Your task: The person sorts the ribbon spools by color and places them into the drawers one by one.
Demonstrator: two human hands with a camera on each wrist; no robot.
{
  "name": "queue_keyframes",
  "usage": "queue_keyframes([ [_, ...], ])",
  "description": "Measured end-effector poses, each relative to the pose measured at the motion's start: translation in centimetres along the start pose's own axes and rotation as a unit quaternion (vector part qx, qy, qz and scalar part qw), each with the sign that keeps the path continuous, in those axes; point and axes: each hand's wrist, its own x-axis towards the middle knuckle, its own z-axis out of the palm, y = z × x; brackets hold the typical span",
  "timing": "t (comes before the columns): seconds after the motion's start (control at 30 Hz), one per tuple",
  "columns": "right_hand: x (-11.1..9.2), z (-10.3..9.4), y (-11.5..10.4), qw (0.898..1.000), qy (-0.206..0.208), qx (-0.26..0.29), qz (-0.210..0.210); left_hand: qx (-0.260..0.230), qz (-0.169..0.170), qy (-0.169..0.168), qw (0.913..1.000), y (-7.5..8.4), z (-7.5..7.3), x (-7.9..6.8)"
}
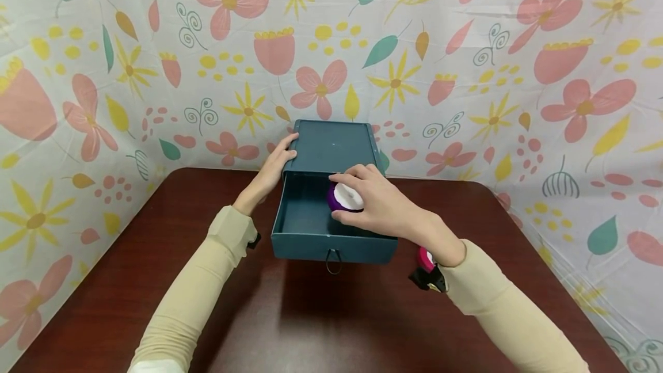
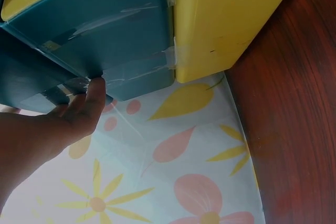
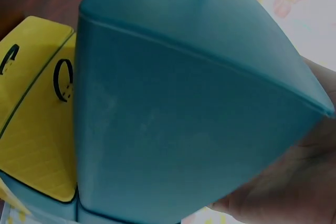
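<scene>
Left hand (image 1: 273,169): fingers extended, resting against the left side of a blue cabinet (image 1: 334,145).
Blue drawer (image 1: 305,247): pulled out, ring handle (image 1: 334,262) on its front.
Purple-and-white round object (image 1: 348,197): within the drawer's outline; contact with its floor cannot be told.
Right hand (image 1: 385,205): thumb and fingers curved, gripping that object.
Pink round object (image 1: 425,259): partly hidden by the right wrist.

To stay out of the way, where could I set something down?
Bare: the brown wooden table before the teal drawer, between the beige sleeves; also from the left sleeve to the flowered white cloth. The drawer's left part looks bare. Crowded: its right part, where the right hand holds a round purple object; beside the right wrist, a round pink object.
</scene>
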Motion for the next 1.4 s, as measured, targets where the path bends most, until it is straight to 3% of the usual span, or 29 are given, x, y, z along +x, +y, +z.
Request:
queue_keyframes([
  [0.27, 0.9, 0.5, -0.2, 0.999, -0.034, -0.013, -0.011, 0.001, -0.007, -0.008, 0.9999, 2.7, 0.3, -1.3],
  [0.6, 1.8, 1.4, 0.3, 0.996, -0.084, -0.023, 0.010, 0.006, -0.008, -0.008, 0.9999, 2.8, 0.4, -1.5],
  [0.93, 2.1, 1.7, 0.5, 0.996, -0.088, -0.004, 0.014, 0.004, -0.007, -0.011, 0.9999, 3.0, 0.3, -1.5],
  [1.07, 1.6, 1.1, 0.4, 0.998, -0.063, 0.024, 0.010, 0.020, -0.006, -0.008, 0.9997, 2.9, 0.2, -1.5],
  [1.2, 0.1, 0.1, -0.3, 0.999, -0.006, 0.051, -0.012, 0.021, -0.007, -0.008, 0.9997, 2.9, 0.1, -1.5],
  [1.3, -1.4, -0.7, -1.1, 0.994, 0.053, 0.074, -0.057, 0.015, -0.006, -0.009, 0.9998, 2.8, 0.1, -1.5],
  [1.4, -3.0, -1.4, -2.1, 0.983, 0.094, 0.115, -0.109, 0.014, -0.004, -0.008, 0.9999, 2.7, 0.1, -1.5],
])
